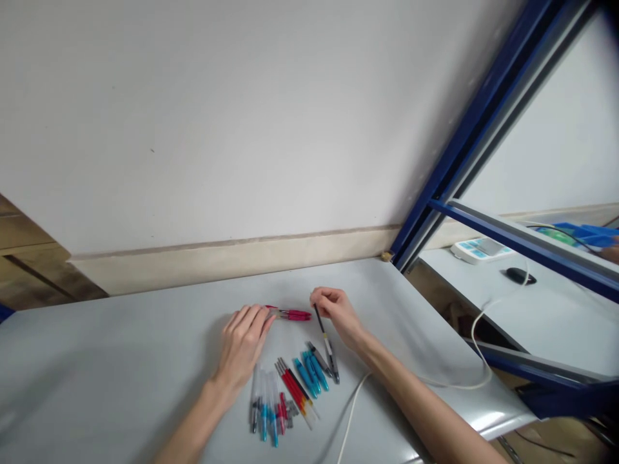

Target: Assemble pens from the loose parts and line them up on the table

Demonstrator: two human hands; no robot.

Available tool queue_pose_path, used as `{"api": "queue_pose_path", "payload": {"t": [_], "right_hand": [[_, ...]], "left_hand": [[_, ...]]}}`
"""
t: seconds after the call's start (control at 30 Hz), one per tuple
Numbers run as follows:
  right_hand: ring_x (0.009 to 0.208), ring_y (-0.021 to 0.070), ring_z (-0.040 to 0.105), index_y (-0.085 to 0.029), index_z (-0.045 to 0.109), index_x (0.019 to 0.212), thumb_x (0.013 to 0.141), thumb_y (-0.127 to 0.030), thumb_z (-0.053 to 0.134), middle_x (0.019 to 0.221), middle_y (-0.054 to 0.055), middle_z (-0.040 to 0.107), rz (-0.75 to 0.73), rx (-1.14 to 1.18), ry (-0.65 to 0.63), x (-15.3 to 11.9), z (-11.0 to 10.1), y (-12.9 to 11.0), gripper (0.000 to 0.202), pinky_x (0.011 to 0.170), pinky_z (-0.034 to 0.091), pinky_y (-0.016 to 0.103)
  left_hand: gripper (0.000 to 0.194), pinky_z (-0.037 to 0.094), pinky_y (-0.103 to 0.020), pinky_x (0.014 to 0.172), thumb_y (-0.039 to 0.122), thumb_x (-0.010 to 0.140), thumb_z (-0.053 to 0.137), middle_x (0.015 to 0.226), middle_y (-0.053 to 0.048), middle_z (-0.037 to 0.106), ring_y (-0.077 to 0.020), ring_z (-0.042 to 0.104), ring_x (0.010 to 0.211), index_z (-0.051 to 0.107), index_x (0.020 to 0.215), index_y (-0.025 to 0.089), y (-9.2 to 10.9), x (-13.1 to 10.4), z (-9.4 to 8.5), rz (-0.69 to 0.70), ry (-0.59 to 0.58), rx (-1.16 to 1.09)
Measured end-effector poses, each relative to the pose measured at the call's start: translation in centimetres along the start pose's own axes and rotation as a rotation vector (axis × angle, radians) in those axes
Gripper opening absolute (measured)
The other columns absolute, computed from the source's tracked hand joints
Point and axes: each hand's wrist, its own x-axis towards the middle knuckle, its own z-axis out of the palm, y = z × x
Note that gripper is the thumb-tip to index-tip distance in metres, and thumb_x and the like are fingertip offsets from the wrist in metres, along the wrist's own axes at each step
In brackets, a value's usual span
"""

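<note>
Closed around the ends of some red pens (296, 315), my left hand (244, 338) rests on the grey table. My right hand (338, 312) pinches the upper end of a black pen or refill (325, 338), which slants down toward the dark pen parts. Between my forearms lie blue pen barrels (311, 374), a dark grey barrel (319, 358) and red refills (291, 385). Clear tubes with blue, black and red ends (265, 399) lie nearer me, beside small grey pieces (291, 412).
A white cable (355, 403) crosses the table (120, 361) under my right forearm. A blue metal frame (464, 129) stands at the right. Beyond it are a black mouse (520, 276), a white device (478, 250) and blue bins (575, 235). A wall rises behind.
</note>
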Motion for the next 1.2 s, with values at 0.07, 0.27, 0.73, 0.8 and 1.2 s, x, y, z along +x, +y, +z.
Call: {"api": "queue_pose_path", "payload": {"t": [0.07, 0.27, 0.73, 0.8, 1.2], "right_hand": [[0.054, 0.0095, 0.025, -0.016, 0.062, 0.069, 0.082, -0.035, 0.064, 0.061, -0.003, 0.045, 0.019, 0.063, 0.046, 0.0, -0.6, 0.3, 0.023, 0.051, 0.017, 0.025], [0.051, 0.0089, 0.024, -0.016, 0.063, 0.071, 0.081, -0.039, 0.068, 0.058, -0.004, 0.042, 0.109, 0.136, 0.095, -0.2, -0.5, 1.2, 0.025, 0.049, 0.016, 0.025], [0.048, 0.0099, 0.049, -0.015, 0.066, 0.079, 0.084, -0.042, 0.072, 0.062, 0.002, 0.064, 0.111, 0.242, 0.071, -0.8, 0.7, 1.1, 0.027, 0.044, 0.03, 0.021], [0.053, 0.0119, 0.054, -0.015, 0.066, 0.081, 0.084, -0.043, 0.073, 0.069, 0.005, 0.068, 0.1, 0.236, 0.075, -0.8, 0.7, 1.0, 0.029, 0.044, 0.033, 0.022], [0.059, 0.0165, 0.064, -0.015, 0.07, 0.084, 0.085, -0.047, 0.072, 0.074, 0.008, 0.074, -0.001, 0.11, 0.135, -1.2, 0.8, 0.4, 0.031, 0.046, 0.041, 0.024]], "left_hand": [[0.022, 0.045, -0.032, 0.075, 0.027, 0.105, 0.044, 0.093, -0.006, 0.068, -0.02, 0.063, 0.085, 0.064, 0.102, 0.017, 0.3, -0.4, 0.1, -0.013, -0.022, -0.023], [0.023, 0.048, -0.027, 0.068, 0.025, 0.106, 0.04, 0.097, -0.006, 0.068, -0.0164, 0.067, 0.082, 0.062, 0.106, 0.019, 1.3, -1.1, 0.4, -0.03, -0.038, -0.09], [0.015, 0.051, -0.028, 0.076, 0.023, 0.104, 0.046, 0.095, -0.005, 0.065, -0.0168, 0.065, 0.086, 0.06, 0.105, 0.02, 0.9, -1.4, 0.6, -0.044, -0.053, -0.318], [0.015, 0.052, -0.029, 0.078, 0.024, 0.104, 0.045, 0.097, -0.006, 0.067, -0.0175, 0.066, 0.087, 0.06, 0.107, 0.021, 0.8, -1.6, 0.8, -0.059, -0.065, -0.339], [0.014, 0.053, -0.027, 0.084, 0.027, 0.103, 0.049, 0.1, -0.004, 0.068, -0.0162, 0.068, 0.091, 0.06, 0.108, 0.021, 0.8, -2.1, 1.7, -0.098, -0.026, -0.449]]}}
